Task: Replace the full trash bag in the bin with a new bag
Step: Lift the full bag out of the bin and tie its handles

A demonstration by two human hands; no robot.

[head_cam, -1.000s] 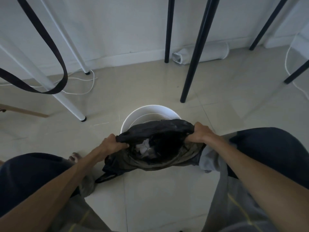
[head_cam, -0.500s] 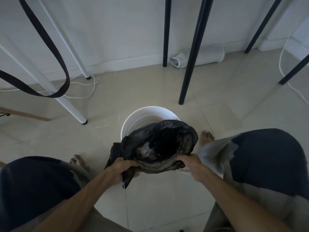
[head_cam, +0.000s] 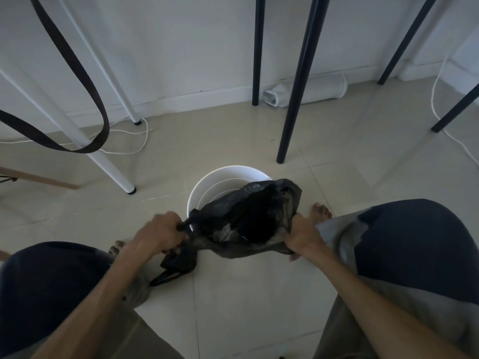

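Lower frame: both knees in dark shorts at left and right edges, forearms reaching up toward centre. Left hand (head_cam: 162, 235) clenched on the left edge of the black trash bag (head_cam: 246, 218), fingers curled round a bunched fold; loose bag plastic hangs below that grip down to the floor. Right hand (head_cam: 302, 235) grasping the bag's right edge, fingers curled into the plastic. Bag mouth stretched open between the two hands, pale crumpled waste visible inside, low centre of the opening. Bag sits centre frame, over the near side of the white bin (head_cam: 207, 185), covering the bin's near rim; whether its bottom is inside the bin cannot tell. Bin stands on the beige tiled floor (head_cam: 337, 156), far rim and inner wall bare. Bare toes show just right of the bag and just left below the left hand. Farther up: black furniture leg (head_cam: 298, 99) right of centre behind the bin, white leg (head_cam: 108, 167) at left, dark strap loop (head_cam: 77, 149) hanging upper left, white cable on floor. Far: white cylinder (head_cam: 318, 90) lying along the wall baseboard, upper right of centre.
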